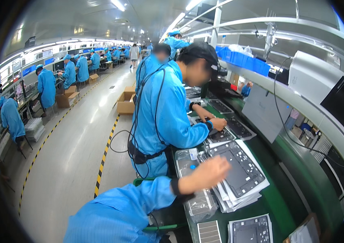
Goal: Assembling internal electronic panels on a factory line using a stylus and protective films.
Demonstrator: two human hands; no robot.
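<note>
My left hand reaches in from the lower edge in a blue sleeve with a black band at the wrist. It is smeared by motion, so its fingers cannot be made out. Behind it lies a stack of dark flat panels with small pale pads, layered with white sheets. Whether the hand touches the stack cannot be told. A clear plastic bag of striped strips lies below the hand. Nearer me are a sheet of strips and another dark panel. My right hand is out of view.
A co-worker in blue stands just beyond, both hands over a panel on the green bench. A black cable hangs at right. Blue bins sit on the shelf above. A cardboard box stands on the aisle floor.
</note>
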